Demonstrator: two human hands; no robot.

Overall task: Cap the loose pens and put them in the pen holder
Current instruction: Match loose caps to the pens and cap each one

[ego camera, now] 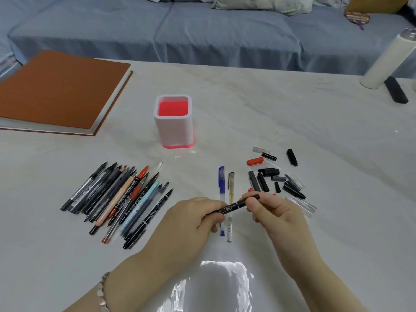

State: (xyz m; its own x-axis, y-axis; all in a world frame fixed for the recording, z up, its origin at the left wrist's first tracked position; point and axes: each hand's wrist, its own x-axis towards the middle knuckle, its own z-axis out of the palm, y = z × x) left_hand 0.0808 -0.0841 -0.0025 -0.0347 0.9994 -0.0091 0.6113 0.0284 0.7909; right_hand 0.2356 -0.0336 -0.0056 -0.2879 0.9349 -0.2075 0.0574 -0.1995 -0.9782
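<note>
Head view: on the tabletop (pixel 315 131), uncapped pens (pixel 117 199) are heaped at the left, and the pen holder (pixel 173 122) is stood upright beyond them. A black pen (pixel 235 205) is clasped in the left hand (pixel 191 219) grip, and its other end is pinched by the right hand (pixel 276 213) grip. Caps (pixel 274 176) are scattered at the right.

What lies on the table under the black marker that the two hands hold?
A blue pen and a yellow pen, side by side. The black marker and the left hand cover parts of them.
</note>
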